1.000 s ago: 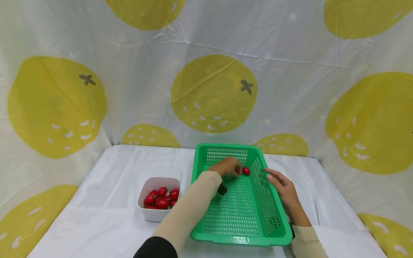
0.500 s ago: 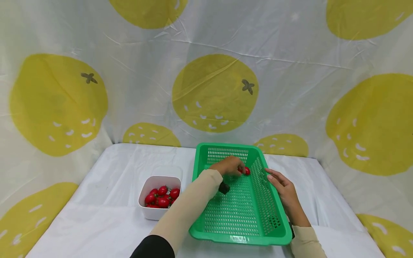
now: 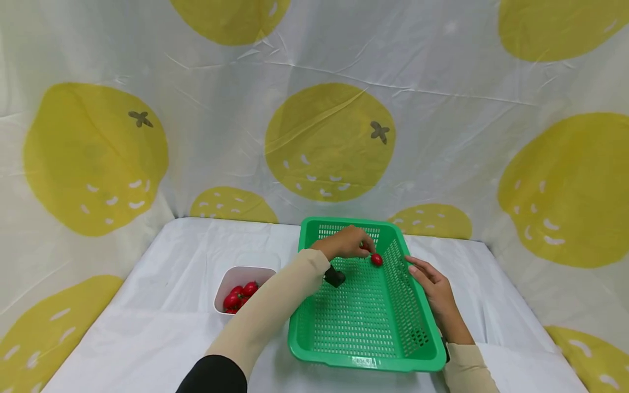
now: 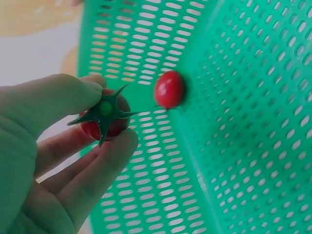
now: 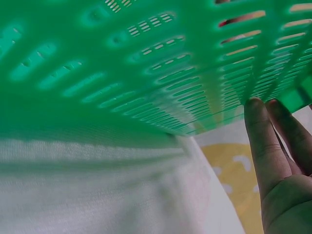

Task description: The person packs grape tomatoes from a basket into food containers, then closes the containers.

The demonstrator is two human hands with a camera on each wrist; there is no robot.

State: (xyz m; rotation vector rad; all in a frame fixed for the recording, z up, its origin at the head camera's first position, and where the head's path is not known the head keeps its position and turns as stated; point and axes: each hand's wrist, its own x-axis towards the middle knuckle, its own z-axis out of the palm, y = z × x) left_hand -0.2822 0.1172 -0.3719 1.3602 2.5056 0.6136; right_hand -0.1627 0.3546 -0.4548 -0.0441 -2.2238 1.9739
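Observation:
In the head view my left hand (image 3: 345, 243) is over the far part of the green basket (image 3: 356, 322). Its thumb and fingers pinch a cherry tomato (image 4: 106, 108), whose star-shaped green stem cap faces the left wrist camera. A second red cherry tomato (image 3: 377, 260) lies in the basket just right of that hand, beside the side wall. My right hand (image 3: 435, 286) is at the basket's right side, fingers extended. The right wrist view shows its fingertips (image 5: 254, 103) against the slotted green wall from outside.
Left of the basket stands a white square container (image 3: 221, 292) with several red tomatoes (image 3: 237, 297), partly covered by the left sleeve (image 3: 270, 305). Behind the container lies a pale, flat lid-like piece (image 3: 257, 258). A lemon-print cloth (image 3: 442, 158) hangs behind the white-covered table (image 3: 172, 327).
My left hand has risen slightly with the tomato pinched in it, so the other tomato shows more fully. The left forearm now covers more of the white container. My right hand stays in place.

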